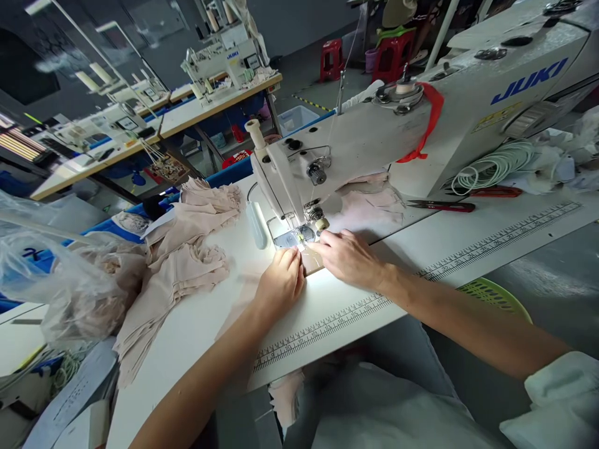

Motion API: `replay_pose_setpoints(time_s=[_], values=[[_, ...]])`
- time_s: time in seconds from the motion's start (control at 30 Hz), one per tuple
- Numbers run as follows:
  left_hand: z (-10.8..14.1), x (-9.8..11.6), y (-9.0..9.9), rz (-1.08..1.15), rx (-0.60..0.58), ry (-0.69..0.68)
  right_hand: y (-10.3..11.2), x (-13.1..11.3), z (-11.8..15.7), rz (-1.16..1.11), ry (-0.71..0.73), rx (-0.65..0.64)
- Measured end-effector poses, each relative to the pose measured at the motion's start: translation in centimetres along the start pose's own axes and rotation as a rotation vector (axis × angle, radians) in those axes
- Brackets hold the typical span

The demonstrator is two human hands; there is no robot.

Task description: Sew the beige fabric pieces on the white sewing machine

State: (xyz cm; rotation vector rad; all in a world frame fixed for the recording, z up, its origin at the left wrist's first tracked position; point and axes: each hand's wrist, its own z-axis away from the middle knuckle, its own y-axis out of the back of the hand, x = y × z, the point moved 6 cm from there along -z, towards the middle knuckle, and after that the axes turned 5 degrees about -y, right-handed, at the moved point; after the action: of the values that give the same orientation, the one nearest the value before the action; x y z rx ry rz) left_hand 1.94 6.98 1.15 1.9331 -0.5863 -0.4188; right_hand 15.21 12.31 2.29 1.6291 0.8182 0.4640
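Note:
A sewing machine [369, 143] stands over the white table, its presser foot [299, 236] lit by a lamp. A small beige fabric piece [312, 260] lies just in front of the foot. My left hand [283, 277] presses its closed fingers on the left of this piece, close to the needle. From the right, my right hand [349, 257] grips the fabric between bent fingers, its fingertips beside the foot. Where the fabric meets the needle is partly hidden by my fingers. Pale pink cloth also shows under my left forearm.
Stacked beige fabric pieces [173, 287] lie to the left, beside a plastic bag [98, 293]. Thread snips [442, 205] and coiled pale cord [493, 163] rest on the right. A printed ruler [327, 317] runs along the front edge. Other sewing machines [219, 62] stand behind.

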Motion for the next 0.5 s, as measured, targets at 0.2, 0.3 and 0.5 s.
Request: replay_pose_setpoints(time_s=[0.2, 0.3, 0.5], values=[[-0.8, -1.7, -0.8, 0.06, -0.009, 0.014, 0.0, 1.1, -0.5, -0.001, -0.047, 0.047], [-1.1, -2.0, -1.0, 0.095, -0.014, 0.019, -0.1, 1.2, -0.5, -0.008, -0.044, 0.054], [-1.4, -1.8, -0.6, 0.041, -0.017, -0.015, -0.4, 1.4, -0.2, -0.029, -0.043, 0.059]])
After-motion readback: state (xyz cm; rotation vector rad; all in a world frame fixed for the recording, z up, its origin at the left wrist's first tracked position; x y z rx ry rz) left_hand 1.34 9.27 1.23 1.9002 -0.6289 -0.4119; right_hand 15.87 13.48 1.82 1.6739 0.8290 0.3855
